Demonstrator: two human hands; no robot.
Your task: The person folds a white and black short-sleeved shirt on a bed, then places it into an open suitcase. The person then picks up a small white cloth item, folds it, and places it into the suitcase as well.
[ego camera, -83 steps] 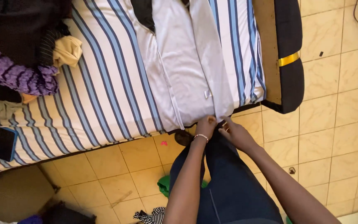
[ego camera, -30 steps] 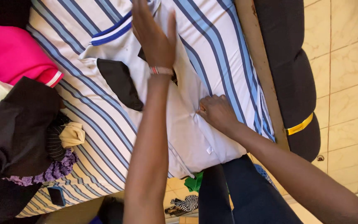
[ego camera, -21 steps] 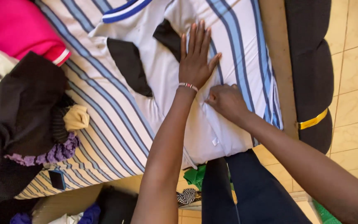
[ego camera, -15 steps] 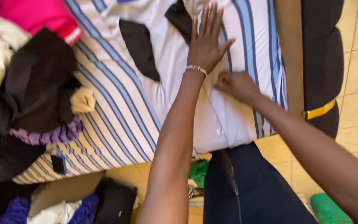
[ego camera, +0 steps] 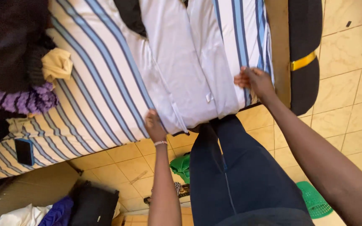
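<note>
Fingers of both hands sat at the near end of the shirt [ego camera: 189, 62], one at each bottom corner. Left hand [ego camera: 153, 125]: fingers curled onto the hem at the shirt's left corner, where bed edge meets floor; whether they pinched cloth or only pressed it could not be told. Right hand [ego camera: 254, 79]: fingers bunched together at the shirt's right edge, apparently pinching the fold of cloth there, though the fingertips were partly hidden.

Bed [ego camera: 93, 96]: blue-and-white striped sheet, filling the upper left of the view. Shirt lay flat on it, pale, with a dark patch [ego camera: 128, 14] near the top. Its long axis ran away from the person, hem nearest the legs [ego camera: 235, 167], upper part pointing out of the top of the view. The shirt therefore lay ahead of and between the two hands. The two hands were well apart across the short axis. Neither hand was clearly nearer; both touched the shirt.

Clothes heap [ego camera: 13, 62] on the bed's left side, dark and purple, well apart from the shirt. Dark padded bed end [ego camera: 304, 54] with a yellow band, just right of the right hand. Phone [ego camera: 24, 151] near the bed's near-left edge. Green basket [ego camera: 315, 201] on the tiled floor [ego camera: 348, 83].
</note>
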